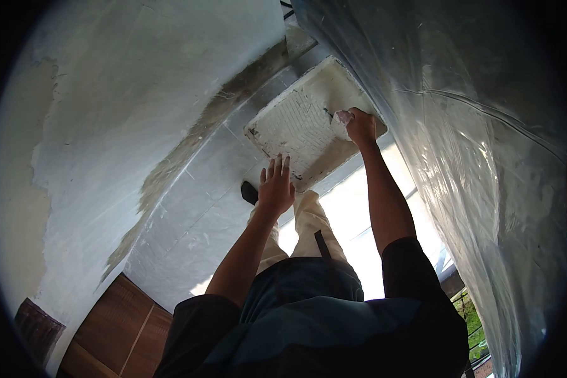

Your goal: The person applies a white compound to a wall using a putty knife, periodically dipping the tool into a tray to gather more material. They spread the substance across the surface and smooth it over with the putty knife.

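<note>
A large paint tray (pixel 315 120) with a ridged floor, its inside coated in dried whitish paint, is ahead of me. My right hand (pixel 362 128) is closed over the tray's right side, around a pinkish, white-smeared lump (pixel 344 117); what kind of thing it is I cannot tell. A small dark spot lies on the tray floor just left of it. At the tray's near left edge is my left hand (pixel 277 188), palm down and fingers stretched out, the fingertips right at the rim. Whitish smears show on those fingers.
A wall (pixel 126 126) with patchy paint and a bare strip along its base rises at left. Clear plastic sheeting (pixel 460 164) hangs at right. Grey tiled floor (pixel 195 208) lies between, brightly sunlit near my legs. A brown wooden panel (pixel 123 327) stands at lower left.
</note>
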`<state>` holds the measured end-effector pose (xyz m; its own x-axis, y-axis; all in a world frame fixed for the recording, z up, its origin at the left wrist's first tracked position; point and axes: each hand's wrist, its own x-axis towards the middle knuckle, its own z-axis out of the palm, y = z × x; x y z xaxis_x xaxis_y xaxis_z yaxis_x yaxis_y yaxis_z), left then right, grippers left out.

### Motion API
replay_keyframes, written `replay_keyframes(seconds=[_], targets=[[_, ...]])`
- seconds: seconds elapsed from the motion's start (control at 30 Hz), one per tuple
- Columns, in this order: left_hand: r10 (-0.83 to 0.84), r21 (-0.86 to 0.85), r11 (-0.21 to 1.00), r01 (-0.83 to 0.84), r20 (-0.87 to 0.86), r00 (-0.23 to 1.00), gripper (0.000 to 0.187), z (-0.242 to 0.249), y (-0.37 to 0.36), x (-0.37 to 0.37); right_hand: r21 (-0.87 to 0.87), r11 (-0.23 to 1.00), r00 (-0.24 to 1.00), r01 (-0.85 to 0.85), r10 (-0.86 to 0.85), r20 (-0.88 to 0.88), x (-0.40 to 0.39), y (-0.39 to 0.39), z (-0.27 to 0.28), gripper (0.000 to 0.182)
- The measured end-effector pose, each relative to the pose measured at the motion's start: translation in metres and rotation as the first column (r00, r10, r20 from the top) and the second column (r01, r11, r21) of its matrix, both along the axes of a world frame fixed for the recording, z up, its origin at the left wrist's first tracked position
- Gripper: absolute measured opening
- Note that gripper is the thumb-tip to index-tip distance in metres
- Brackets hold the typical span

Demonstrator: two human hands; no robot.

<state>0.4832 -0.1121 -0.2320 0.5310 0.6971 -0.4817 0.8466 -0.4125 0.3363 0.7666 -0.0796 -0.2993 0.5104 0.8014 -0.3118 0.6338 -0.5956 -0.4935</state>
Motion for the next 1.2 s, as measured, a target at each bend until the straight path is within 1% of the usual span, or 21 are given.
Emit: replay_keyframes(seconds=[0.1, 0.2, 0.27, 0.3, 0.33, 0.37, 0.4, 0.43, 0.5, 0.57, 0.6, 0.63, 0.7, 0.73, 0.83, 0.87, 0.93, 0.97, 1.03, 1.1, 1.2], targets=[[0.008, 0.002, 1.000, -0.008, -0.020, 1.000, 0.075, 0.000, -0.002, -0.006, 0.041, 0.999, 0.999, -0.030, 0.031, -0.028, -0.002, -0.008, -0.009, 0.022], [0.014, 0.005, 1.000, -0.013, -0.037, 0.999, 0.075, 0.005, -0.001, -0.011, 0.123, 0.991, 0.997, -0.042, 0.049, -0.055, -0.004, -0.014, -0.010, 0.025], [0.032, 0.006, 0.999, -0.032, -0.051, 0.998, 0.075, 0.012, -0.001, -0.017, 0.100, 0.994, 0.978, -0.052, 0.071, -0.196, -0.009, -0.016, -0.002, 0.025], [0.043, 0.005, 0.999, -0.043, -0.049, 0.998, 0.074, 0.014, -0.001, -0.021, 0.120, 0.991, 0.977, -0.060, 0.083, -0.197, -0.011, -0.014, 0.006, 0.025], [0.056, 0.008, 0.998, -0.056, -0.047, 0.997, 0.074, 0.017, 0.000, -0.025, 0.035, 0.999, 0.942, -0.012, 0.023, -0.335, -0.013, -0.011, 0.015, 0.025], [0.074, 0.035, 0.997, -0.072, -0.049, 0.996, 0.074, 0.021, 0.000, -0.030, -0.054, 0.998, 0.887, 0.017, -0.040, -0.461, -0.017, -0.009, 0.025, 0.024], [0.079, 0.041, 0.996, -0.077, -0.055, 0.995, 0.074, 0.026, 0.001, -0.034, 0.012, 0.988, 0.768, 0.151, -0.110, -0.631, -0.024, -0.011, 0.035, 0.022], [0.091, 0.055, 0.995, -0.088, -0.058, 0.994, 0.074, 0.031, 0.004, -0.039, 0.051, 0.958, 0.609, 0.282, -0.137, -0.782, -0.032, -0.014, 0.042, 0.020], [0.133, 0.085, 0.988, -0.129, -0.052, 0.990, 0.073, 0.042, 0.007, -0.048, 0.125, 0.953, 0.484, 0.277, -0.026, -0.874, -0.033, -0.021, 0.024, 0.015], [0.172, 0.122, 0.978, -0.167, -0.037, 0.984, 0.073, 0.056, 0.012, -0.057, 0.078, 0.923, 0.343, 0.377, -0.061, -0.937, -0.047, -0.024, 0.021, 0.019], [0.209, 0.163, 0.966, -0.202, -0.029, 0.977, 0.073, 0.063, 0.016, -0.062, 0.040, 0.925, 0.271, 0.379, -0.069, -0.960, -0.056, -0.022, 0.036, 0.021], [0.199, 0.187, 0.963, -0.193, -0.016, 0.980, 0.073, 0.069, 0.018, -0.068, -0.004, 0.926, 0.199, 0.379, -0.086, -0.976, -0.065, -0.021, 0.050, 0.022], [0.206, 0.238, 0.950, -0.201, 0.007, 0.979, 0.073, 0.082, 0.023, -0.080, -0.028, 0.937, 0.140, 0.349, -0.081, -0.987, -0.083, -0.017, 0.058, 0.024], [0.220, 0.250, 0.944, -0.216, 0.011, 0.975, 0.073, 0.089, 0.026, -0.086, -0.029, 0.944, 0.138, 0.329, -0.079, -0.987, -0.091, -0.014, 0.061, 0.024], [0.278, 0.295, 0.916, -0.271, 0.016, 0.960, 0.073, 0.106, 0.032, -0.109, -0.036, 0.962, 0.147, 0.271, -0.078, -0.986, -0.119, -0.001, 0.084, 0.032], [0.295, 0.295, 0.913, -0.282, 0.001, 0.955, 0.073, 0.109, 0.031, -0.118, -0.024, 0.968, 0.110, 0.251, -0.053, -0.993, -0.129, 0.004, 0.091, 0.035], [0.345, 0.333, 0.880, -0.339, 0.042, 0.938, 0.072, 0.116, 0.030, -0.135, -0.032, 0.974, 0.018, 0.223, -0.037, -0.999, -0.146, 0.015, 0.095, 0.038], [0.366, 0.346, 0.863, -0.367, 0.072, 0.928, 0.070, 0.119, 0.031, -0.144, -0.012, 0.977, 0.021, 0.211, -0.017, -1.000, -0.154, 0.020, 0.098, 0.038], [0.395, 0.361, 0.844, -0.396, 0.081, 0.915, 0.071, 0.125, 0.033, -0.160, 0.024, 0.988, -0.050, 0.154, 0.032, -0.998, -0.171, 0.028, 0.104, 0.041], [0.402, 0.364, 0.839, -0.405, 0.089, 0.911, 0.071, 0.132, 0.035, -0.175, 0.051, 0.985, -0.061, 0.163, 0.062, -0.996, -0.191, 0.034, 0.128, 0.041], [0.410, 0.377, 0.829, -0.413, 0.092, 0.908, 0.073, 0.146, 0.042, -0.187, 0.056, 0.965, -0.108, 0.257, 0.087, -0.990, -0.215, 0.046, 0.160, 0.040]])
